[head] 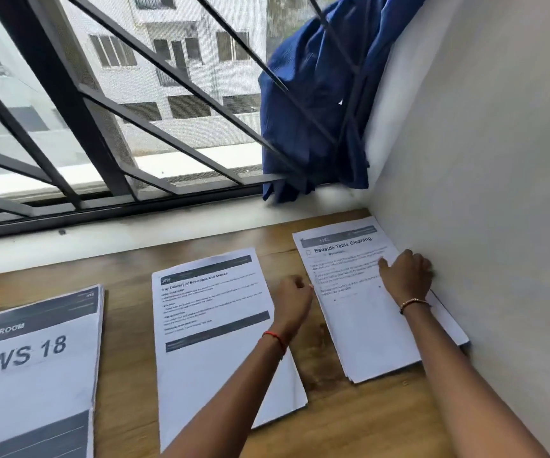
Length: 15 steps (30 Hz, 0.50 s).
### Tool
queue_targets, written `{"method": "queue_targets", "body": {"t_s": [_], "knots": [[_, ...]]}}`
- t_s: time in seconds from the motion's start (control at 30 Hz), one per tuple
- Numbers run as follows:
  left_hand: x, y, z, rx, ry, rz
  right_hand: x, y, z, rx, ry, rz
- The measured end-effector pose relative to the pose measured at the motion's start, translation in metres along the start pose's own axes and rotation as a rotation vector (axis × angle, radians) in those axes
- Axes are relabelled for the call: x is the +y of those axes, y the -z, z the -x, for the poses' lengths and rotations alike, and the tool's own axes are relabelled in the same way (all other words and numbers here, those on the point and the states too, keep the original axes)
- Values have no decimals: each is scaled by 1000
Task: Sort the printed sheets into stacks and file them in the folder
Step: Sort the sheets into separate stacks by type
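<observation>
On the wooden desk (128, 325) we see three stacks of printed sheets in a row under the barred window (101, 127). The left stack (32, 358), headed "WS 18", lies at the frame's left edge, well apart from the hands. The middle stack (214, 325) is partly crossed by the left forearm (a red thread (275, 340) circles that wrist). The left hand (292, 299) sits between the middle and right stacks, fingers curled, knuckles up, just at the right stack's left edge; we cannot tell whether it pinches a sheet. The right stack (359, 319), titled "Bedside Table Cleaning", lies against the wall (482, 193). The right hand (406, 276) rests on it, thumb spread, fingers bent down by the wall; we cannot tell whether they hook its edge. A blue cloth (313, 104) hangs in the corner above.
</observation>
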<state>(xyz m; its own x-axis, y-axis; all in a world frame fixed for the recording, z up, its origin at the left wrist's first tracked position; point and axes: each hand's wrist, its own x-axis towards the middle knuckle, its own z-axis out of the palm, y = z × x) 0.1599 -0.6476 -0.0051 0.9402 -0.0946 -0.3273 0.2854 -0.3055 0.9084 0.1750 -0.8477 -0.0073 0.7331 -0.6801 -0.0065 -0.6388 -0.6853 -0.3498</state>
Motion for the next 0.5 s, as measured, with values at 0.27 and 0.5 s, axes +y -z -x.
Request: {"method": "queue_targets", "body": {"t_s": [0.27,0.5], "knots": [[-1,-18,-3,-16,75,25,7,-14,2,-143,-6,9],[-6,-15,-3,41,15,52,14,-6,4,-217,83,-117]]}}
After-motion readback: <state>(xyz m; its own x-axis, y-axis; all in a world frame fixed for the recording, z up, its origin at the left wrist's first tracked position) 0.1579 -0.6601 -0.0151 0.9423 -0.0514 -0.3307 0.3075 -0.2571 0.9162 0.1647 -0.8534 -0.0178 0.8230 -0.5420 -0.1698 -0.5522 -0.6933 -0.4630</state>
